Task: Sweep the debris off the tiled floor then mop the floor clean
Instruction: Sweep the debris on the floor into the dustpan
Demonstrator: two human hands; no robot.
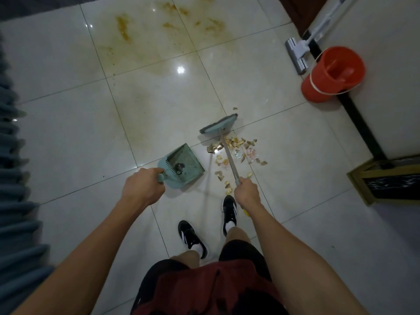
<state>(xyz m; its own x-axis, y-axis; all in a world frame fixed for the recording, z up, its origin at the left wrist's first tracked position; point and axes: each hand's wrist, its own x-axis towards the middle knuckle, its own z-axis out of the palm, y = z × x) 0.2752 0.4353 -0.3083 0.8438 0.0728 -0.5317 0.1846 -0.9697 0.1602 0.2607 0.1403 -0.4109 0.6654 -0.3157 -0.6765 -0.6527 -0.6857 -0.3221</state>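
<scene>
My left hand grips the handle of a light blue dustpan, which sits on the pale tiled floor with its mouth pointing away from me. My right hand grips the metal handle of a blue broom. The broom's head rests on the floor just beyond a scattered pile of debris, to the right of the dustpan. A small dark scrap lies inside the pan. Brownish-yellow stains spread over the tiles farther ahead.
An orange bucket stands at the right by the wall, with a grey and white flat mop leaning beside it. A framed dark board sits on the floor at the right. Blue curtain folds line the left edge. My feet stand below the debris.
</scene>
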